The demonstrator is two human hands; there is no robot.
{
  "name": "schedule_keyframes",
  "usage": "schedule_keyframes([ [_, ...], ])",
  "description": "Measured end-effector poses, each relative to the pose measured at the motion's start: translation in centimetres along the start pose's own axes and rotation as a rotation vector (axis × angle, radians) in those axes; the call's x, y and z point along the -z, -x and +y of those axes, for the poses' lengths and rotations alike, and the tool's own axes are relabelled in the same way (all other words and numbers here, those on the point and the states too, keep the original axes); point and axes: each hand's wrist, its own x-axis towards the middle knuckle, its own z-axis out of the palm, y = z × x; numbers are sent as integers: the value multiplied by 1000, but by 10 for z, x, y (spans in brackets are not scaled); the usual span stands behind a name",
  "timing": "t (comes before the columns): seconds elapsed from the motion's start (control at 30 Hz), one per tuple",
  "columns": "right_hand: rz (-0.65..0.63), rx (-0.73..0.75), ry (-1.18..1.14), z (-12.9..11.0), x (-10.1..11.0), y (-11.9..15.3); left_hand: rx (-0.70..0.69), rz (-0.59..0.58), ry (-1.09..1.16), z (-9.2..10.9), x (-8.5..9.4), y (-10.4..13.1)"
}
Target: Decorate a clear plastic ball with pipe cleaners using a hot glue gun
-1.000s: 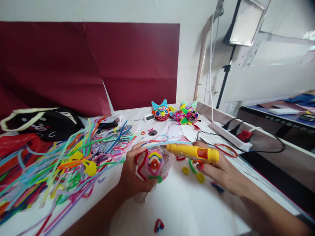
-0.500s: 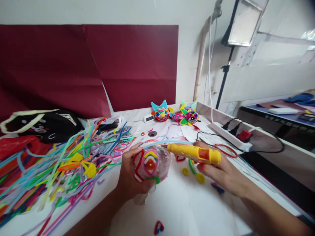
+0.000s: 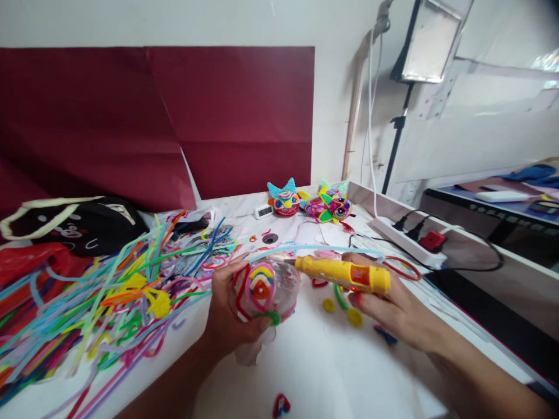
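Note:
My left hand (image 3: 229, 314) is closed around a clear plastic ball (image 3: 286, 285) with pipe cleaner shapes stuck on it, among them a pink-edged eye (image 3: 261, 289) and a red strip. A yellow hot glue gun (image 3: 340, 273) sits in my right hand (image 3: 388, 302), its nozzle at the upper right of the ball; whether it touches cannot be made out. Across the top of the ball runs a light blue pipe cleaner (image 3: 314, 249), its far end reaching past the glue gun. My left thumb lies by a green coil (image 3: 273, 318) on the ball's lower side.
Loose pipe cleaners (image 3: 126, 291) cover the left of the table. Two finished colourful figures (image 3: 286, 201) stand at the back beside a small timer (image 3: 263, 212). Yellow coils (image 3: 355, 317) lie right of the ball. A power strip (image 3: 410, 241) with cords runs along the right edge.
The light blue pipe cleaner has lifted off to an arc above the glue gun, with more of it showing on the right. Ball and glue gun have shifted slightly left.

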Motion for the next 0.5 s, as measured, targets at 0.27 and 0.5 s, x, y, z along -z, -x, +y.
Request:
schedule_keyframes([
  [0.27, -35, -18, -33, 2, -3, 4, -10, -76, 25, 6, -2, -1],
  [0.5, 9, 12, -26, 1, -1, 1, 27, 19, 5, -3, 2, 3],
])
